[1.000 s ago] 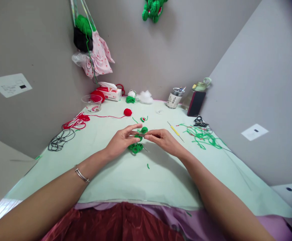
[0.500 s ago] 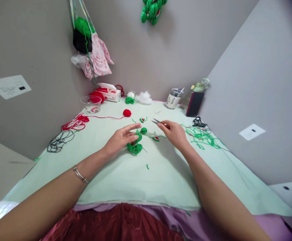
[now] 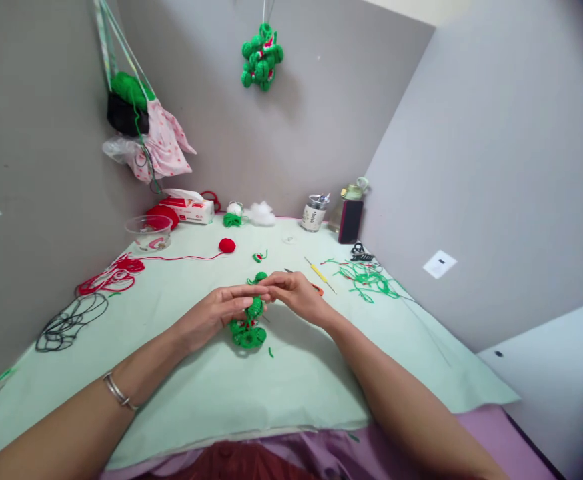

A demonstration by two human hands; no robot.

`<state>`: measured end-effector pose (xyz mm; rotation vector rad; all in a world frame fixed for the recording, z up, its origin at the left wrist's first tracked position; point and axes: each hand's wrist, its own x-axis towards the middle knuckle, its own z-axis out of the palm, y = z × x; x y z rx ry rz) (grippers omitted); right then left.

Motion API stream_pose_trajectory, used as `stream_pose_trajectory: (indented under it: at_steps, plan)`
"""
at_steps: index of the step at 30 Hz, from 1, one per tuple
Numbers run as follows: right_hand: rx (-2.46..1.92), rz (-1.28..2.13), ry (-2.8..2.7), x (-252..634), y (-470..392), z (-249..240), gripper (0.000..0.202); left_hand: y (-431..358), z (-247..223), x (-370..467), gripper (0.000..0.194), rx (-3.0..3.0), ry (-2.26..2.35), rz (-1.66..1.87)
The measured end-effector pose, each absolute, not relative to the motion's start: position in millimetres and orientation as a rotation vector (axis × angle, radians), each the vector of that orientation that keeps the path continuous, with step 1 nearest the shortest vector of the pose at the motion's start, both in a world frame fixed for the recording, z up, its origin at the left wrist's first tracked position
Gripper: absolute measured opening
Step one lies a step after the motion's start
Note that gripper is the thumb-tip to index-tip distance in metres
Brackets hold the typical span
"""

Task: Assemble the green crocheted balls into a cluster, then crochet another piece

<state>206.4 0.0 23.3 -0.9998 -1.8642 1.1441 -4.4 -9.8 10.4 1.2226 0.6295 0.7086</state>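
Note:
My left hand (image 3: 221,308) has its fingers closed around a green crocheted piece (image 3: 254,308), with more green, red and white crochet (image 3: 247,335) hanging below it to the table. Fingers pinched, my right hand (image 3: 294,293) meets the left fingertips just above this piece; whatever is in the pinch is too small to make out. Just beyond the fingers shows a green crocheted ball (image 3: 261,276). Scissors with an orange handle (image 3: 317,289) lie partly hidden behind my right hand. To their right rests a yellow crochet hook (image 3: 320,274).
A small green and red crocheted piece (image 3: 258,257) and a red yarn ball (image 3: 227,245) lie farther back. Green yarn scraps (image 3: 369,277) spread at right, black yarn (image 3: 69,323) at left. A plastic tub (image 3: 148,235), tissue pack (image 3: 191,208), tin (image 3: 314,215) and phone (image 3: 350,222) line the back.
The scissors have left my right hand and now lie on the table. That hand has moved left to meet my left hand at the crochet. The view has shifted.

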Motion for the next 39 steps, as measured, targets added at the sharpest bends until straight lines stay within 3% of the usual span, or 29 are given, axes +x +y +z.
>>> stream_pose_trajectory:
  at_steps: [5, 10, 15, 17, 24, 28, 31, 34, 39]
  plan:
    - [-1.080, 1.023, -1.876, 217, 7, 30, 0.018, -10, 11, -6, 0.038, 1.176, 0.641, 0.723]
    - [-1.705, 0.059, -1.706, 268, 28, 43, 0.023, -7, 17, -12, 0.033, 1.097, 0.681, 0.815]
    - [-1.940, -0.125, -1.658, 311, 35, 43, 0.035, 2, 21, -19, 0.028, 0.977, 0.750, 0.974]
    - [-1.933, -0.090, -1.752, 309, 34, 41, 0.037, 6, 20, -22, 0.027, 0.937, 0.809, 1.072]
    - [-1.641, 0.267, -2.402, 264, 23, 30, 0.016, 17, 12, -29, 0.031, 0.937, 0.954, 1.236]
    - [-1.683, 0.264, -2.348, 258, 20, 33, 0.019, 12, 10, -25, 0.026, 1.160, 1.143, 1.285]
    - [-1.542, 0.589, -2.210, 256, 17, 43, 0.016, 3, 12, -18, 0.021, 1.359, 1.149, 1.356]
    - [-1.295, 1.021, -2.018, 245, 9, 50, 0.017, -8, 15, -7, 0.027, 1.390, 0.955, 1.228]
    - [-1.118, 1.197, -1.957, 211, -8, 42, 0.017, -18, 9, 12, 0.048, 1.441, 0.791, 0.918]
